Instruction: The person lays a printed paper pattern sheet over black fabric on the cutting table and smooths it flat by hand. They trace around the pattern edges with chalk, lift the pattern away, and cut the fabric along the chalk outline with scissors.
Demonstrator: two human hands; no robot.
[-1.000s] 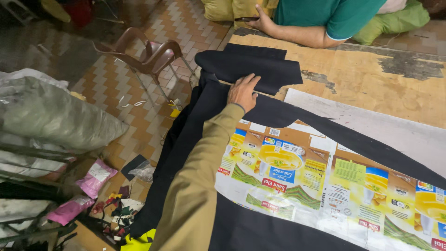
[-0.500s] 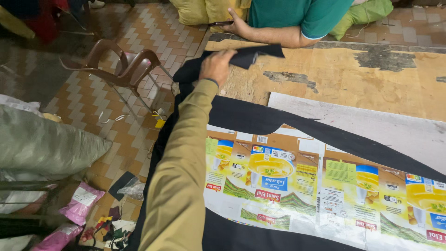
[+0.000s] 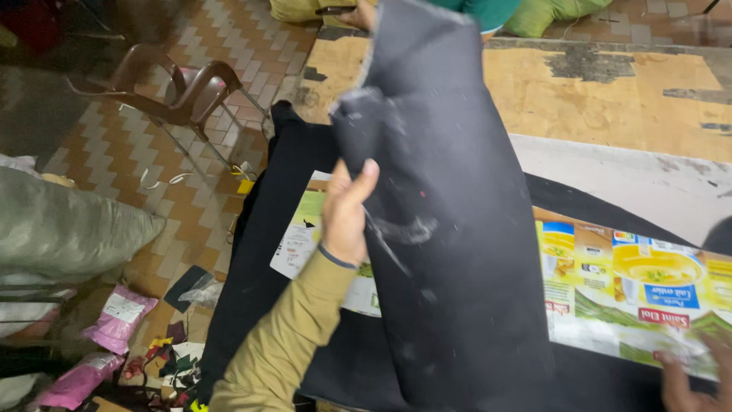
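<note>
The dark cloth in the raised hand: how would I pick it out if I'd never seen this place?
Start at the wooden table, spread with black fabric and printed card. Above it the left hand lifts a dark cloth by its edge. Unlike the fabric lying flat, it hangs upright, with pale chalk marks on it.

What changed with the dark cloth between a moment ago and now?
The left hand, earlier pressing a folded dark cloth piece flat on the worn wooden table, has gripped it and lifted it upright. The printed cardboard sheet and the brown plastic chair stayed put.
</note>
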